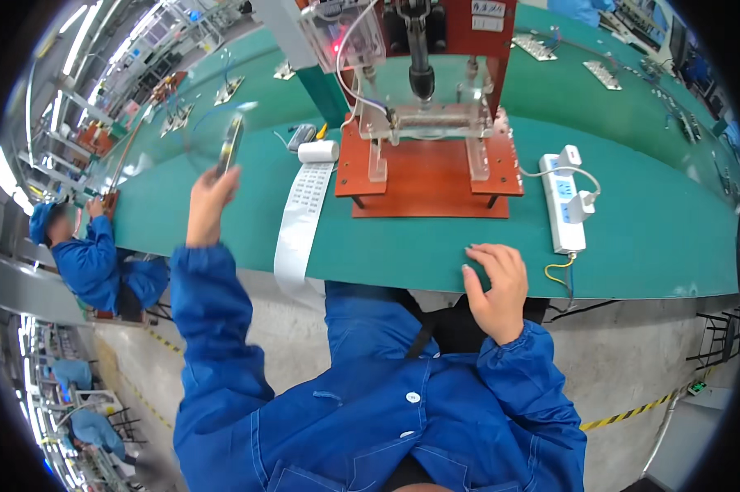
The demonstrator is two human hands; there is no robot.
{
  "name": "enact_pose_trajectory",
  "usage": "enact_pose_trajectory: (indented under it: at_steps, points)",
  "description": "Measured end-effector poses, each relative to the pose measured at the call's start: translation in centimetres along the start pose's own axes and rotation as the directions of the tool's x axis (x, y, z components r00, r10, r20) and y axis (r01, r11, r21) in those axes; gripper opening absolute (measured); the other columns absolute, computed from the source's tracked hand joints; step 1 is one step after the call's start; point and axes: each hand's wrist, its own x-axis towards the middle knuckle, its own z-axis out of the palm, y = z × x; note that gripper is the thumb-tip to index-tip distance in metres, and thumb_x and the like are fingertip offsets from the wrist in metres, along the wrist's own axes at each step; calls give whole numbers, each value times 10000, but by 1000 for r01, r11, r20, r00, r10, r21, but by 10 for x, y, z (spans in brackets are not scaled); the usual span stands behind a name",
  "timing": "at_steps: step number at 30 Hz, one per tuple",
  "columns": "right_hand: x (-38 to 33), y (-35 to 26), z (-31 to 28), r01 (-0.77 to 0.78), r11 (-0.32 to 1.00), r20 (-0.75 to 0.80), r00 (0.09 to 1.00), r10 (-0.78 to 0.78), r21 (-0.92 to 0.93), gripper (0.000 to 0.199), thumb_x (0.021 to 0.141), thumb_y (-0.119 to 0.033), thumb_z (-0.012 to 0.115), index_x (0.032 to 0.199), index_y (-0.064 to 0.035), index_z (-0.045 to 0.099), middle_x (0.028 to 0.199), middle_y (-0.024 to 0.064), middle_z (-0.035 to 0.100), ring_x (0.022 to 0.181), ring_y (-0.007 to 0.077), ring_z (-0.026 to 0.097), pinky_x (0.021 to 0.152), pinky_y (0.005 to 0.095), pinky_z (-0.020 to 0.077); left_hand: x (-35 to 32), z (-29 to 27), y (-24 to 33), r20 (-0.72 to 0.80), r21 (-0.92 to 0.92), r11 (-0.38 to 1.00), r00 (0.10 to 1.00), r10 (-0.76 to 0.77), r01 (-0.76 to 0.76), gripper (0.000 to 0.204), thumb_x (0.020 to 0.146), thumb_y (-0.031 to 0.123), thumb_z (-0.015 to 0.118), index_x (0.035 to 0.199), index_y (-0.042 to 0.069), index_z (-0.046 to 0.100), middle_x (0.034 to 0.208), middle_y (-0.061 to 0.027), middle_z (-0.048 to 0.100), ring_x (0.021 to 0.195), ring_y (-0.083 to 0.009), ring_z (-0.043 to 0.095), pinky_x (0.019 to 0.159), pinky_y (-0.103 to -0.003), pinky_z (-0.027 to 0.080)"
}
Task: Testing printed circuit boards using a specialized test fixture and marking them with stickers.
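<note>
Blue sleeves come up from the bottom edge; they belong to the person wearing the camera. The right hand (pixel 495 289) rests near the front edge of the green table (pixel 649 246); its fingers are loosely bent and spread and they hold nothing. The left hand (pixel 210 201) is lifted up over the left part of the table; its fingers are pinched tight on the bottom end of a thin flat part (pixel 231 143); the part stands up on its edge, tilted a little, and it looks blurry, so what kind of part it is cannot be told.

Between the two hands a long white paper strip (pixel 299 221) hangs down over the front of the table; its top end is a small white roll (pixel 318 151). Just right of the roll sits a red press stand (pixel 430 176) with clear plastic posts and a dark round shaft coming down into it. Right of the stand lies a white power strip (pixel 564 205) with white plugs in it; a yellow wire hangs from its near end.

Far off on the left another person in blue clothes and a blue cap (pixel 91 254) sits at the same long table; more small flat parts lie on the green top farther back.
</note>
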Motion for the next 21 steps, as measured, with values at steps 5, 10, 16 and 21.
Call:
enact_pose_trajectory:
  at_steps: [5, 10, 16, 21]
  points:
    - [-2, 1, 4, 31, 999, 21, 999, -30, -28, 211, 813, -80, 701, 1016, -22, 709, 1100, 101, 690, 1070, 319, 602, 937, 404, 468, 189, 81, -2, -178, 377, 903, 940, 291, -208, 1112, 741, 722, 725, 1337, -184, 481, 1284, -330, 604, 1235, -396, 585, 1034, -401, 455]
    - [-4, -7, -17, 118, 993, 110, 987, -116, -8, 183, 837, -53, 681, 1013, -7, 704, 1105, 134, 695, 1055, 314, 628, 945, 380, 481, 222, 80, -19, 28, 510, 860, 1000, -9, -6, 1175, 793, 779, 604, 1378, -219, 401, 1371, -368, 524, 1328, -427, 506, 1090, -396, 414]
    - [49, -3, -123, -20, 998, -109, 994, 26, 55, 165, 956, -44, 581, 1061, 28, 686, 899, 88, 655, 813, 157, 605, 775, 278, 493, 143, 39, -77, 104, 647, 743, 985, 136, -171, 959, 906, 664, 561, 1433, -124, 420, 1491, -329, 421, 1444, -398, 367, 1180, -419, 315]
    - [240, 34, -145, -79, 996, 56, 995, 81, -43, 219, 1005, -136, 576, 1133, 16, 668, 961, 60, 657, 855, 140, 607, 770, 273, 485, 108, 37, -112, 230, 713, 569, 903, 362, -410, 731, 983, 458, 570, 1519, 12, 352, 1627, -153, 287, 1524, -322, 222, 1246, -433, 190]
